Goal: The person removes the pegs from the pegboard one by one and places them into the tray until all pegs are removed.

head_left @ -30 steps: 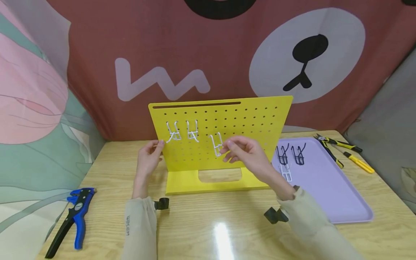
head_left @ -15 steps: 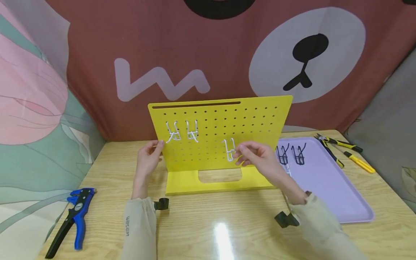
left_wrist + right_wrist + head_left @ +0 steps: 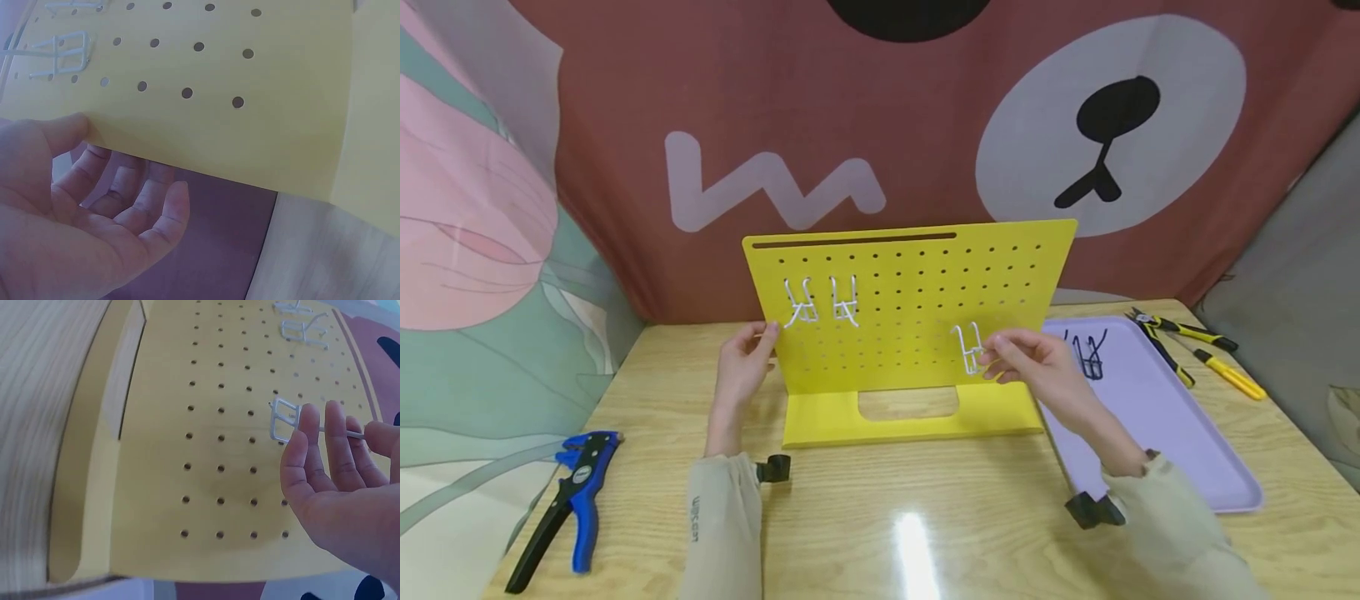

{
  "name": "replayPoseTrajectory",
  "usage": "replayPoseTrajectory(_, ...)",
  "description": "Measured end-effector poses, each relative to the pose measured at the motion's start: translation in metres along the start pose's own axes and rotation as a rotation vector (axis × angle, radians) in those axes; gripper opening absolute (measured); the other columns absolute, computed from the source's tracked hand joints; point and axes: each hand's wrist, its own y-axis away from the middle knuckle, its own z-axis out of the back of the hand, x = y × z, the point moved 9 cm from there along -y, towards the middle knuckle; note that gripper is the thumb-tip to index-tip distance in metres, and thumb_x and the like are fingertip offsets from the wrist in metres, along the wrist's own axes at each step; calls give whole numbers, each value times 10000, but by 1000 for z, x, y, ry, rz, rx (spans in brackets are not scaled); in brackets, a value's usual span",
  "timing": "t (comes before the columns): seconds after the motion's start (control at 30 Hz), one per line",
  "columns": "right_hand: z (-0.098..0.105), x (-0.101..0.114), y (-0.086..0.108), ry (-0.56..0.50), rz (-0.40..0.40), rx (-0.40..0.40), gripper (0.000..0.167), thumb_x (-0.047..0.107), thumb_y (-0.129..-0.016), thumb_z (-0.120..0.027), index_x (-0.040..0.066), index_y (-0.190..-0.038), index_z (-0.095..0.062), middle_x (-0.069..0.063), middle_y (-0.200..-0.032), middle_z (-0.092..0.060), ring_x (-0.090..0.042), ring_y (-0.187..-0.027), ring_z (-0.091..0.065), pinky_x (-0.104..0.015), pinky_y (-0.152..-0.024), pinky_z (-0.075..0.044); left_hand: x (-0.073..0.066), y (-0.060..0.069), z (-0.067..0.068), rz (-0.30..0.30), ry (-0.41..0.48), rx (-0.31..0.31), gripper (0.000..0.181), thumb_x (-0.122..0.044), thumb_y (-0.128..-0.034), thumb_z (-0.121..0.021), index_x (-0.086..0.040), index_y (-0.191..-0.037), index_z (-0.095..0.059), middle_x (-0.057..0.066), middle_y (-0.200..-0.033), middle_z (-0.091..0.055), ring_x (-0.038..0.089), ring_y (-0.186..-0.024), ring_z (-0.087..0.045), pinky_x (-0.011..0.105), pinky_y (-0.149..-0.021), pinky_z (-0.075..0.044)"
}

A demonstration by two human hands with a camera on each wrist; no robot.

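Note:
A yellow pegboard (image 3: 910,283) stands upright on its base. My left hand (image 3: 745,362) grips its left edge, thumb (image 3: 65,132) on the front face and fingers behind. Between thumb and fingers, my right hand (image 3: 1037,371) pinches a white wire pegboard hook (image 3: 970,350), held before the board's lower right part. In the right wrist view the hook's square frame (image 3: 285,419) sticks out past the fingertips, close to the holes; whether it touches the board I cannot tell. Two white hooks, one (image 3: 801,302) at far left and another (image 3: 844,300) beside it, hang on the board.
Right of the board lies a lilac tray (image 3: 1165,433) with a black wire hook (image 3: 1088,357), partly behind my right hand. Pliers (image 3: 1180,333) and a yellow utility knife (image 3: 1228,375) lie beyond it. Blue-and-black wire strippers (image 3: 576,500) lie at the left.
My right hand has moved right and slightly down across the board with the white hook, now covering part of the tray's contents. My left hand stays on the board's edge.

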Motion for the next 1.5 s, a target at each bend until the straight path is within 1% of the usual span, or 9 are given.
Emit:
replayPoseTrajectory(0.27, 20, -3, 9, 12, 12, -31, 330, 202, -1015, -503, -106, -1113, -573, -54, -922, -707, -160, -809, -674, -280, -712, -554, 0, 0, 0, 2, 2, 0, 492, -431, -985, -497, -10, -1228, -571, 186, -1158, -600, 258, -993, -572, 428, -873, -487)
replayPoseTrajectory(0.43, 37, -3, 15, -40, 32, -52, 275, 164, -1009, -510, -82, -1095, -596, -37, -922, -704, -151, -807, -679, -264, -705, -555, 0, 0, -2, 5, 6, 3, 480, -421, -986, -502, -15, -1234, -570, 180, -1168, -595, 260, -997, -574, 411, -865, -490)
replayPoseTrajectory(0.57, 51, -5, 21, -100, 43, -67, 195, 133, -1006, -508, 7, -1074, -640, -23, -918, -705, -137, -804, -679, -243, -694, -551, -1, -1, -2, 2, 9, 3, 479, -412, -988, -503, -14, -1246, -566, 181, -1172, -592, 261, -994, -577, 388, -850, -494)
replayPoseTrajectory(0.67, 60, -9, 24, -143, 39, -79, 184, 122, -1004, -508, 37, -1074, -655, -23, -911, -709, -128, -812, -680, -240, -705, -551, -1, -2, -1, -1, 8, 0, 479, -409, -990, -501, -11, -1250, -564, 182, -1169, -590, 259, -987, -578, 390, -847, -494)
replayPoseTrajectory(0.97, 86, -13, 35, -201, 41, -122, 178, 94, -996, -513, 6, -1053, -656, -8, -891, -712, -117, -787, -682, -228, -688, -550, 0, -1, -2, 2, 15, 1, 478, -403, -989, -507, -5, -1247, -565, 199, -1174, -596, 278, -1000, -586, 434, -870, -490)
replayPoseTrajectory(1.1, 98, -15, 40, -146, 23, -122, 180, 110, -999, -511, 12, -1049, -653, -5, -889, -707, -106, -795, -678, -218, -695, -547, 0, -1, -1, 0, 10, -3, 476, -406, -987, -510, -8, -1241, -570, 200, -1162, -600, 286, -1002, -588, 434, -864, -494)
replayPoseTrajectory(1.3, 119, -21, 45, 6, -9, -161, 164, 99, -996, -517, 105, -1046, -673, 38, -897, -703, -78, -786, -673, -182, -678, -536, 1, -1, 0, 0, 7, -6, 460, -391, -991, -510, -5, -1234, -572, 197, -1150, -603, 270, -979, -589, 454, -868, -492)
replayPoseTrajectory(1.4, 130, -24, 48, 13, 7, -186, 176, 65, -990, -518, 114, -1044, -678, 43, -899, -703, -82, -771, -679, -181, -666, -536, 2, -2, 0, 0, 5, -5, 462, -394, -990, -511, -4, -1229, -572, 196, -1150, -603, 268, -978, -590, 442, -862, -496)
replayPoseTrajectory(1.5, 136, -32, 51, -2, 5, -181, 191, 47, -990, -511, 124, -1032, -681, 43, -889, -709, -84, -761, -682, -179, -658, -534, 1, -1, 1, -1, 2, -5, 468, -403, -988, -509, -5, -1226, -573, 191, -1150, -602, 264, -978, -590, 424, -854, -499)
